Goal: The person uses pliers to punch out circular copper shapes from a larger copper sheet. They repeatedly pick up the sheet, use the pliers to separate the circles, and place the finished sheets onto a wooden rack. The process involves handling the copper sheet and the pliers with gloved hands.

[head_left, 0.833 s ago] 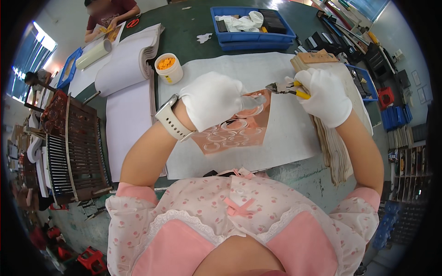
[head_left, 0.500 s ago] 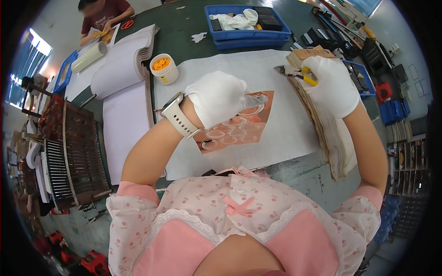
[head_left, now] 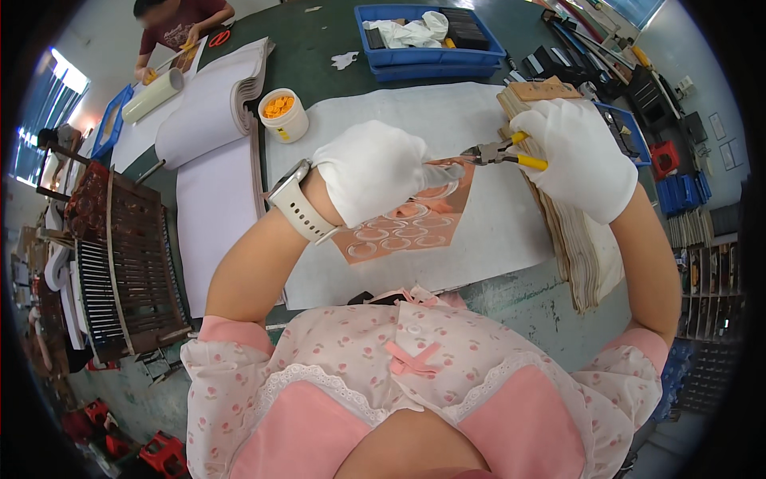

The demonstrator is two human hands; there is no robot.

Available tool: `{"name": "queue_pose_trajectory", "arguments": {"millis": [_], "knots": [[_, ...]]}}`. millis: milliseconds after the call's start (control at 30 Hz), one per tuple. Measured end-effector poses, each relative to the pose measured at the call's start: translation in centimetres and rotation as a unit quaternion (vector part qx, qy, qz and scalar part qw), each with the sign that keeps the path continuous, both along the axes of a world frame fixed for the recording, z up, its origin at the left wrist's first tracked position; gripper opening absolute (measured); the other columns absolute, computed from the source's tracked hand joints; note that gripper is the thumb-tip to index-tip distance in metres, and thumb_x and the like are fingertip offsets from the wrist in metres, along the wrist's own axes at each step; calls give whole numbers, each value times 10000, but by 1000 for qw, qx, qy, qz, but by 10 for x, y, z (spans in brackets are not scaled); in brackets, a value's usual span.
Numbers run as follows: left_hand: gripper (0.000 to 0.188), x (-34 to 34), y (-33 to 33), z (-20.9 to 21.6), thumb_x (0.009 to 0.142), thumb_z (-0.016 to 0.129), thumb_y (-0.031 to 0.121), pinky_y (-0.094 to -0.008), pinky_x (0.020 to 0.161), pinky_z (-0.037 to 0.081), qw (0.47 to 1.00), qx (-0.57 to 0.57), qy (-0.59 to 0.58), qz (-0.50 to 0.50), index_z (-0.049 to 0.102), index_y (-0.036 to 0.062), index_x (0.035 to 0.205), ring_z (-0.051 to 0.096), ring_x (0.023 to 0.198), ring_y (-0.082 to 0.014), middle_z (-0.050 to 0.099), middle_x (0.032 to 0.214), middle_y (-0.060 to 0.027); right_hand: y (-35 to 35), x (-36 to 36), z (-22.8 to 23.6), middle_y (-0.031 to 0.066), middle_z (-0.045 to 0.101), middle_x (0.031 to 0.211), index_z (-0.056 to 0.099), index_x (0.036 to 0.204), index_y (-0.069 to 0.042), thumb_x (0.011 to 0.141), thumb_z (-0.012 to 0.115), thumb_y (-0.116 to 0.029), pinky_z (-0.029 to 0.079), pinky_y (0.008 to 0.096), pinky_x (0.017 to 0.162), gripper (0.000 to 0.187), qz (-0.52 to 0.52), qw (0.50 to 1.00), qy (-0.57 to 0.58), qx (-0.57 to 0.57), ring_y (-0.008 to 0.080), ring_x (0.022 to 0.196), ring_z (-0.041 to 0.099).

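While the left hand (head_left: 371, 174) keeps its place on the copper-coloured sheet (head_left: 415, 231), the right hand (head_left: 582, 160) has just swung the yellow-handled cutting pliers (head_left: 483, 154) back from beside the layered boards (head_left: 562, 247) to the sheet's upper right corner. Net effect, as I read it: tool and work are together again. Can't confirm the tips touch, or whether the jaws are closed.

Left grip: pinching the sheet near its top edge, grey fingertip out. Right grip: wrapped round the pliers' handles. The sheet, patterned with rings, is over white paper (head_left: 511, 231) on the green tabletop (head_left: 319, 68).

Around: tub of orange bits (head_left: 289, 124) up left, curled paper stack (head_left: 219, 124) beyond it, blue tray (head_left: 435, 60) at the back, red scissors (head_left: 219, 38) near a co-worker (head_left: 177, 30). In the way: the left glove hides the sheet's upper left; the boards crowd the right arm.
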State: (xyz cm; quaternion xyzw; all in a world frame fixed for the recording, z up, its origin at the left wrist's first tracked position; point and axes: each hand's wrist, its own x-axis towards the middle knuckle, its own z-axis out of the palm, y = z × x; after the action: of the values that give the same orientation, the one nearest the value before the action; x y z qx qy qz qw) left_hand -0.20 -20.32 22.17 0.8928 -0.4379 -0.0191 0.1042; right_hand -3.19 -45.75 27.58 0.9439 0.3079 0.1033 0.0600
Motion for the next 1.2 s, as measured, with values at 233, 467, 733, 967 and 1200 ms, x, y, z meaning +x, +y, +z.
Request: {"name": "queue_pose_trajectory", "arguments": {"millis": [233, 467, 733, 967, 1200], "knots": [[167, 0, 10, -1, 821, 615, 246, -282, 540, 474, 998, 11, -53, -22, 726, 208, 940, 593, 603, -191, 623, 736, -44, 2, -5, -20, 120, 597, 804, 590, 941, -76, 688, 672, -104, 471, 393, 655, 267, -8, 995, -8, 102, 308, 766, 585], [207, -1, 22, 5, 776, 613, 168, -253, 552, 484, 982, -69, -139, -108, 727, 164, 949, 585, 577, -166, 582, 672, -23, 11, -6, -30, 98, 601, 822, 588, 946, -91, 663, 693, -54, 459, 378, 671, 304, -20, 986, -4, 167, 300, 765, 578], [107, -2, 28, 11, 733, 602, 100, -276, 532, 463, 985, -117, -89, -92, 695, 90, 683, 557, 541, -187, 554, 618, -39, 17, -2, -39, 91, 624, 782, 618, 876, -73, 734, 700, -195, 475, 372, 628, 204, -4, 980, -33, 198, 290, 717, 607], [124, -3, 29, 10, 709, 589, 43, -279, 519, 439, 980, -136, -106, -96, 669, 83, 623, 549, 538, -189, 533, 600, -49, 20, 2, -52, 92, 620, 727, 626, 856, -79, 720, 692, -169, 474, 373, 602, 177, -4, 971, -34, 238, 293, 674, 607], [193, -2, 29, 10, 785, 602, 244, -305, 546, 491, 978, -45, -162, -121, 706, 99, 856, 616, 617, -221, 635, 719, -73, 18, 8, -60, 74, 597, 696, 620, 828, -103, 679, 679, -123, 462, 365, 575, 161, 9, 972, -56, 227, 284, 647, 595]]}}
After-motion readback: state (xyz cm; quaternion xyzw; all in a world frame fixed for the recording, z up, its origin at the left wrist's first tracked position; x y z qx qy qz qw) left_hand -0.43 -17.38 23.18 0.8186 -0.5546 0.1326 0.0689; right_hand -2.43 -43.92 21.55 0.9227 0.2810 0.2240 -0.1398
